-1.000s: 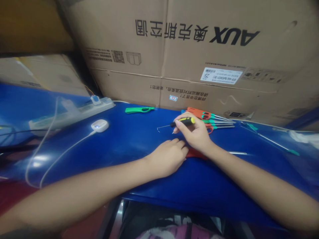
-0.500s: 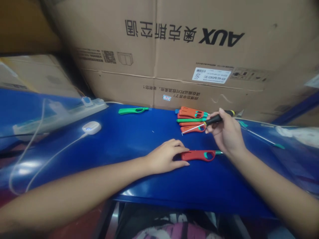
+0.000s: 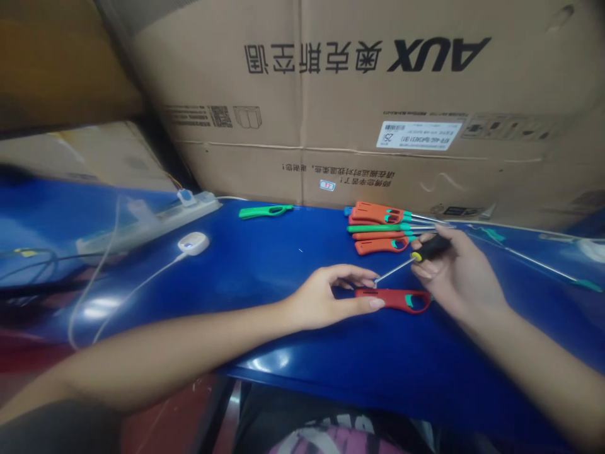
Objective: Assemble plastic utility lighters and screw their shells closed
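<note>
A red long-nosed lighter [image 3: 397,299] with a teal trigger lies flat on the blue table [image 3: 265,265]. My left hand [image 3: 326,296] pinches its left end between thumb and fingers. My right hand [image 3: 456,277] is closed round a small screwdriver [image 3: 423,251] with a black and yellow handle. The thin shaft slants down to the left, its tip at the lighter's top edge near my left fingers.
Several orange and green lighters [image 3: 382,228] lie stacked behind my hands. A single green lighter [image 3: 265,211] lies further left. A white power strip [image 3: 151,217], a white puck on a cable [image 3: 193,243] and large cardboard boxes [image 3: 359,101] line the back. Thin metal rods [image 3: 534,261] lie at the right.
My right hand has brought the screwdriver down from above the lighter stack to the red lighter. My left hand has shifted from lying flat to pinching the lighter's end.
</note>
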Demonstrator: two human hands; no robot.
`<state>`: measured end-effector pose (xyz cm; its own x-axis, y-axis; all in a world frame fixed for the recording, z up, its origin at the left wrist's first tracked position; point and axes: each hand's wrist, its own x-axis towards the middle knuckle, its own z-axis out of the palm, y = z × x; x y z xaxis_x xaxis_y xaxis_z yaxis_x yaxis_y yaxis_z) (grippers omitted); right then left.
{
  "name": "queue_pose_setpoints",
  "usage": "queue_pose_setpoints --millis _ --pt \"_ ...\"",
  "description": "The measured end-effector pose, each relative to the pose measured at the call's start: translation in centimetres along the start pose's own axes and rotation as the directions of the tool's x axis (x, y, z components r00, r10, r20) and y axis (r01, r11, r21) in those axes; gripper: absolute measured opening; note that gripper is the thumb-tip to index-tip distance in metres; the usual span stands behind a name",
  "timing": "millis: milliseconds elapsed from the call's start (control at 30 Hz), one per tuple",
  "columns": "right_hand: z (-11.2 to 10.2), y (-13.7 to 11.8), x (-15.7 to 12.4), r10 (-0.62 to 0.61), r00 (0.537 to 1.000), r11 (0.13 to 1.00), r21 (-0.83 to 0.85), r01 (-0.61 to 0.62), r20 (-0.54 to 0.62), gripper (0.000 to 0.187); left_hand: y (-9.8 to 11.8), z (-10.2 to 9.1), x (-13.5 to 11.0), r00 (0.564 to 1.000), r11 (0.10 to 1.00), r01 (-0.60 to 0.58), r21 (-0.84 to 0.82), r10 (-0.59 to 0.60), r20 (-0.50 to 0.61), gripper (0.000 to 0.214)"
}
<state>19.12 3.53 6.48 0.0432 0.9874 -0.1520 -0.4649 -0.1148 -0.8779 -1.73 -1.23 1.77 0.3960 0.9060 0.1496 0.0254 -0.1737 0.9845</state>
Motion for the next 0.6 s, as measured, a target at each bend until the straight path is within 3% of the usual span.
queue_pose_setpoints --millis 133,300,600 --pt "0.04 0.63 -0.38 -0.015 0.998 0.999 -0.047 0.018 0.067 0.021 0.44 0.24 -0.30 0.999 0.997 0.035 -0.073 -0.035 0.001 0.035" --pt "0.00 0.83 -0.47 -0.069 0.993 0.993 -0.089 0.077 0.095 0.022 0.53 0.16 -0.36 0.999 0.999 0.037 -0.018 -0.037 -0.017 0.022" --pt "-0.05 0.88 -0.35 -0.106 0.991 0.989 -0.094 0.114 0.086 0.023 0.32 0.03 -0.21 0.999 0.999 0.054 -0.005 -0.054 -0.007 0.022"
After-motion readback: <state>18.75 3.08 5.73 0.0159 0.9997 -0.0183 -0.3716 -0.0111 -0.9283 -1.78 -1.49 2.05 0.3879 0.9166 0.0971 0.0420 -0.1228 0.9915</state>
